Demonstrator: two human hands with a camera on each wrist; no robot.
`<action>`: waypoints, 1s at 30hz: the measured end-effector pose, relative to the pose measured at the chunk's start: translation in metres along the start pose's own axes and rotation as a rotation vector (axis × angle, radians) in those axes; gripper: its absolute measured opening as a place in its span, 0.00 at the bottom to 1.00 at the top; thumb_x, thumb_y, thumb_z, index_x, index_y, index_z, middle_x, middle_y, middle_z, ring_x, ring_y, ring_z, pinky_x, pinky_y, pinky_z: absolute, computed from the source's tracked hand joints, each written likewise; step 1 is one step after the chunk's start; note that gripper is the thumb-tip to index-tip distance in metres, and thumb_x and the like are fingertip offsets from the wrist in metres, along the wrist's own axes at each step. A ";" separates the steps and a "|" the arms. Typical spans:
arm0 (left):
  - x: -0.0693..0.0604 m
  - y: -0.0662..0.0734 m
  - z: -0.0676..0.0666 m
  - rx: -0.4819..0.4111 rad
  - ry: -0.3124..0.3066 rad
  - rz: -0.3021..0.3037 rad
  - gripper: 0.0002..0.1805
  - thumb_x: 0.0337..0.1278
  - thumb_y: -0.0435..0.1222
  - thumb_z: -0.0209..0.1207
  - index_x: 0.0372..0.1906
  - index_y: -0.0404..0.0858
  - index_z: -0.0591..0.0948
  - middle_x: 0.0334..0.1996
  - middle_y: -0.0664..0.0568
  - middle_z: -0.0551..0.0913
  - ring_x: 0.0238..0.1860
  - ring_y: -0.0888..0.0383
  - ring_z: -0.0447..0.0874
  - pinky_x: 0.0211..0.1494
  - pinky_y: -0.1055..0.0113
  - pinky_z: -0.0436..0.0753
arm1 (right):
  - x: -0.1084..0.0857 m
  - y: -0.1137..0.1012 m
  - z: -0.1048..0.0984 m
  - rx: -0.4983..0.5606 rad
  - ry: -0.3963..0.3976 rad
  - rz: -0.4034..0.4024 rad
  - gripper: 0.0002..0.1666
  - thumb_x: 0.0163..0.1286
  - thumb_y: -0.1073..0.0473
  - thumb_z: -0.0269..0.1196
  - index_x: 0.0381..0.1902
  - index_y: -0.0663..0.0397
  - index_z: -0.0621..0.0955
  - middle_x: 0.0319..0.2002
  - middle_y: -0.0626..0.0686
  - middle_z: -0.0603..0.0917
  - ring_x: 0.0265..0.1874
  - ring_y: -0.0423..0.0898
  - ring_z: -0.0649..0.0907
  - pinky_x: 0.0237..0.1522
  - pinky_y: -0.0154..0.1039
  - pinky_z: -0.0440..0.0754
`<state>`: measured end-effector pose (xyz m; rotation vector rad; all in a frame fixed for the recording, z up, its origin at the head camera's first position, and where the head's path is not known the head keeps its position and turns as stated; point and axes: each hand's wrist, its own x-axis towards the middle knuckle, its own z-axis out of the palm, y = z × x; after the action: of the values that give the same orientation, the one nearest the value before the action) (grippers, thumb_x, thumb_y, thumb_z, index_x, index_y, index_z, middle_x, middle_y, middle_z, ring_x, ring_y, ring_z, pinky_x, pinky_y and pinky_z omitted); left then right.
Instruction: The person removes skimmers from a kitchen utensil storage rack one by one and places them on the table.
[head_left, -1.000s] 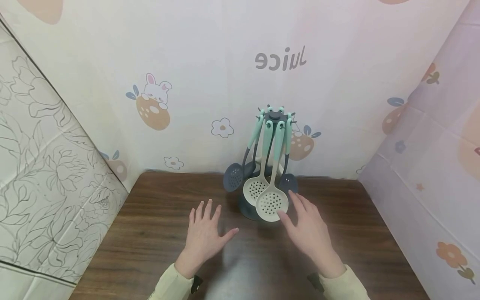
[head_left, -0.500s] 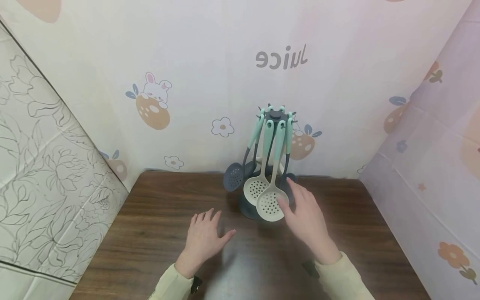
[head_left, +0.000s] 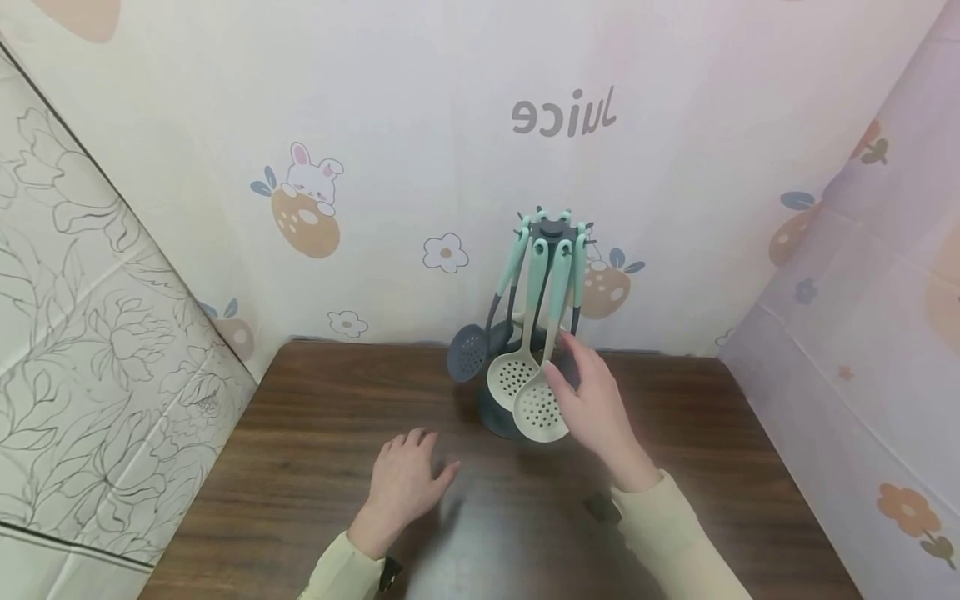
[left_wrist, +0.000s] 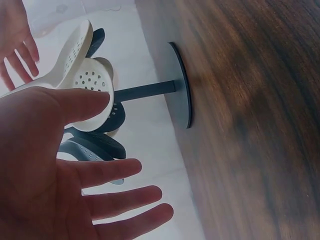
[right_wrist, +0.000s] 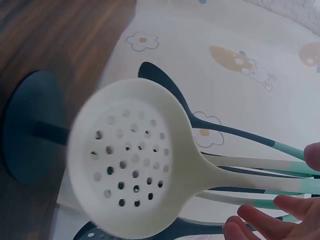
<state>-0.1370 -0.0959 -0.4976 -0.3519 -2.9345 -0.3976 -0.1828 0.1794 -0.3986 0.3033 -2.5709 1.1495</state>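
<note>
A rotating utensil rack (head_left: pixel 552 231) with a dark round base (head_left: pixel 493 419) carries several hanging utensils with mint-green handles. In front hangs a cream skimmer (head_left: pixel 536 419), its perforated bowl large in the right wrist view. My right hand (head_left: pixel 597 406) is raised at its right side, thumb in front of its neck and fingers behind; in the right wrist view, thumb and fingers stand spread around the handle without gripping it. Left of it hang another cream skimmer (head_left: pixel 510 377) and a dark skimmer (head_left: pixel 467 354). My left hand (head_left: pixel 402 477), fingers relaxed, hovers over the table and holds nothing.
The rack stands on a dark wooden table (head_left: pixel 330 400), near its back edge. Behind rises a wall covering (head_left: pixel 390 167) printed with rabbits and flowers. Patterned side walls (head_left: pixel 112 350) flank the table on left and right.
My right hand has moved forward and up, from beside the front skimmer's bowl to its neck. The left hand has drawn slightly back, its fingers bending a little. The utensils hang as before.
</note>
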 end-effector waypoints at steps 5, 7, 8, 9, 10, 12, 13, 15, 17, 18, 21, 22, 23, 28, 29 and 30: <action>0.000 -0.002 0.001 0.005 0.005 -0.002 0.33 0.57 0.59 0.61 0.54 0.36 0.82 0.54 0.39 0.81 0.55 0.39 0.79 0.59 0.45 0.75 | 0.016 -0.005 -0.001 0.150 -0.038 0.098 0.37 0.75 0.38 0.54 0.74 0.49 0.64 0.67 0.59 0.73 0.66 0.57 0.72 0.64 0.57 0.71; 0.000 -0.002 0.002 0.004 0.007 -0.004 0.33 0.57 0.59 0.62 0.54 0.36 0.82 0.54 0.39 0.81 0.54 0.39 0.79 0.58 0.45 0.75 | 0.022 -0.007 -0.001 0.225 -0.055 0.162 0.37 0.75 0.37 0.53 0.74 0.48 0.64 0.68 0.59 0.73 0.68 0.56 0.71 0.66 0.58 0.67; -0.001 -0.002 0.002 0.003 0.006 -0.006 0.33 0.57 0.59 0.62 0.54 0.36 0.83 0.54 0.39 0.81 0.54 0.39 0.79 0.58 0.44 0.75 | 0.024 -0.009 -0.002 0.256 -0.062 0.193 0.37 0.76 0.37 0.53 0.74 0.48 0.64 0.68 0.58 0.72 0.69 0.56 0.70 0.67 0.59 0.65; -0.001 -0.002 0.002 0.003 0.006 -0.007 0.32 0.57 0.59 0.62 0.54 0.36 0.83 0.54 0.39 0.81 0.54 0.39 0.79 0.58 0.44 0.75 | 0.026 -0.010 -0.002 0.283 -0.068 0.222 0.37 0.76 0.37 0.53 0.74 0.48 0.64 0.69 0.58 0.72 0.70 0.55 0.69 0.68 0.59 0.63; -0.001 -0.003 0.002 0.001 0.006 -0.009 0.32 0.56 0.59 0.62 0.54 0.36 0.83 0.54 0.39 0.81 0.54 0.39 0.79 0.58 0.44 0.75 | 0.028 -0.011 -0.003 0.309 -0.072 0.242 0.36 0.76 0.37 0.53 0.74 0.48 0.65 0.69 0.57 0.71 0.70 0.54 0.68 0.69 0.61 0.61; -0.001 -0.003 0.002 -0.001 0.005 -0.013 0.32 0.56 0.59 0.62 0.54 0.36 0.83 0.54 0.39 0.81 0.54 0.39 0.79 0.59 0.44 0.75 | 0.031 -0.012 -0.003 0.351 -0.078 0.256 0.34 0.76 0.39 0.54 0.73 0.48 0.66 0.69 0.56 0.72 0.71 0.54 0.68 0.69 0.61 0.61; -0.002 -0.003 0.002 -0.004 0.005 -0.015 0.32 0.56 0.58 0.63 0.53 0.36 0.83 0.54 0.39 0.81 0.54 0.39 0.79 0.59 0.44 0.75 | 0.032 -0.012 -0.003 0.364 -0.080 0.262 0.33 0.76 0.40 0.54 0.72 0.48 0.68 0.69 0.56 0.72 0.70 0.53 0.68 0.68 0.61 0.62; -0.002 -0.004 0.003 -0.005 0.005 -0.018 0.32 0.56 0.58 0.63 0.53 0.36 0.83 0.54 0.39 0.81 0.55 0.39 0.79 0.59 0.44 0.74 | 0.033 -0.012 -0.003 0.375 -0.082 0.263 0.32 0.76 0.41 0.55 0.71 0.48 0.70 0.68 0.55 0.73 0.70 0.53 0.69 0.68 0.60 0.64; -0.002 -0.005 0.003 -0.007 0.006 -0.019 0.32 0.56 0.58 0.63 0.53 0.36 0.83 0.54 0.39 0.81 0.55 0.39 0.79 0.59 0.43 0.74 | 0.034 -0.012 -0.002 0.384 -0.077 0.259 0.30 0.76 0.43 0.57 0.70 0.48 0.72 0.67 0.55 0.75 0.69 0.53 0.70 0.67 0.59 0.66; -0.002 -0.005 0.004 -0.008 0.006 -0.019 0.32 0.56 0.58 0.63 0.53 0.36 0.83 0.54 0.38 0.81 0.55 0.39 0.79 0.59 0.43 0.74 | 0.035 -0.012 -0.002 0.380 -0.072 0.262 0.30 0.75 0.43 0.58 0.69 0.48 0.73 0.66 0.56 0.75 0.68 0.53 0.71 0.67 0.58 0.67; -0.002 -0.006 0.005 -0.009 0.007 -0.019 0.32 0.56 0.58 0.63 0.53 0.36 0.83 0.54 0.39 0.81 0.55 0.39 0.79 0.59 0.43 0.74 | 0.037 -0.013 -0.002 0.376 -0.052 0.253 0.28 0.75 0.44 0.59 0.66 0.51 0.74 0.62 0.56 0.79 0.66 0.53 0.73 0.66 0.57 0.68; -0.002 -0.006 0.005 -0.009 0.006 -0.020 0.32 0.56 0.58 0.63 0.53 0.36 0.83 0.54 0.39 0.81 0.55 0.39 0.79 0.60 0.43 0.74 | 0.038 -0.013 -0.001 0.382 -0.046 0.245 0.27 0.75 0.45 0.59 0.65 0.52 0.75 0.60 0.57 0.80 0.64 0.52 0.75 0.66 0.56 0.69; -0.002 -0.006 0.005 -0.008 0.006 -0.021 0.32 0.56 0.58 0.63 0.53 0.36 0.83 0.54 0.39 0.81 0.55 0.39 0.79 0.60 0.43 0.74 | 0.038 -0.013 -0.001 0.390 -0.040 0.238 0.26 0.75 0.46 0.59 0.64 0.53 0.75 0.58 0.56 0.81 0.63 0.52 0.76 0.65 0.56 0.69; -0.002 -0.008 0.005 -0.009 0.001 -0.031 0.32 0.56 0.59 0.62 0.54 0.36 0.83 0.54 0.39 0.81 0.55 0.39 0.79 0.60 0.43 0.74 | 0.041 -0.013 -0.001 0.405 -0.021 0.204 0.20 0.76 0.51 0.58 0.60 0.56 0.77 0.50 0.55 0.85 0.56 0.50 0.81 0.65 0.55 0.71; -0.003 -0.009 0.005 -0.008 0.004 -0.032 0.33 0.56 0.59 0.62 0.54 0.36 0.83 0.54 0.39 0.81 0.55 0.39 0.79 0.60 0.43 0.74 | 0.041 -0.013 -0.002 0.400 -0.017 0.200 0.19 0.76 0.52 0.59 0.59 0.56 0.78 0.49 0.55 0.85 0.55 0.49 0.81 0.64 0.55 0.71; -0.003 -0.009 0.005 -0.008 0.006 -0.034 0.33 0.56 0.59 0.62 0.54 0.36 0.83 0.54 0.39 0.81 0.54 0.39 0.79 0.60 0.44 0.74 | 0.041 -0.013 -0.002 0.395 -0.014 0.197 0.18 0.76 0.52 0.59 0.58 0.56 0.78 0.49 0.55 0.85 0.55 0.49 0.81 0.64 0.54 0.71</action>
<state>-0.1366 -0.1038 -0.5049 -0.3010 -2.9371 -0.4137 -0.2168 0.1696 -0.3736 0.1448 -2.4112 1.7339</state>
